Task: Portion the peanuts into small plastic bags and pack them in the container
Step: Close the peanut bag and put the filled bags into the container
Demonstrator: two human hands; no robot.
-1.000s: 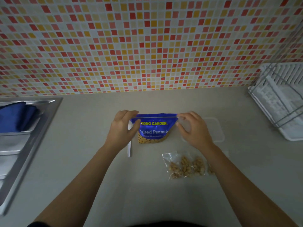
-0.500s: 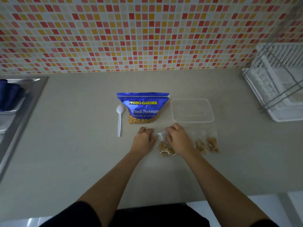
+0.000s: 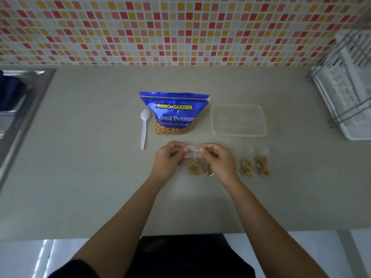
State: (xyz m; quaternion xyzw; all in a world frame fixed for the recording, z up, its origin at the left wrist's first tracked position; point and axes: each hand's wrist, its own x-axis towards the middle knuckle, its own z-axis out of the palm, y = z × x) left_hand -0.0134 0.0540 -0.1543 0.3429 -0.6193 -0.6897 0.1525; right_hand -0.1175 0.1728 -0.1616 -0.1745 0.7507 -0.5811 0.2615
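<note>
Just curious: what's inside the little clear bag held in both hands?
The small bag holds peanuts clumped at its bottom, seen through the plastic. The left hand and right hand pinch its top; the right hand hides part of the contents.

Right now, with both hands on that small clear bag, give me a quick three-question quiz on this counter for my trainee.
1. True or false: the clear rectangular plastic container already holds a filled bag.
2. The white plastic spoon lies: A) left of the blue foil peanut pouch; B) inside the container; C) under the pouch.
3. How many small plastic bags of peanuts lie untouched to the right of the right hand?
Key: 1 false, it is empty. 2 A. 3 two; the left hand and right hand pinch the top of another clear bag.
</note>
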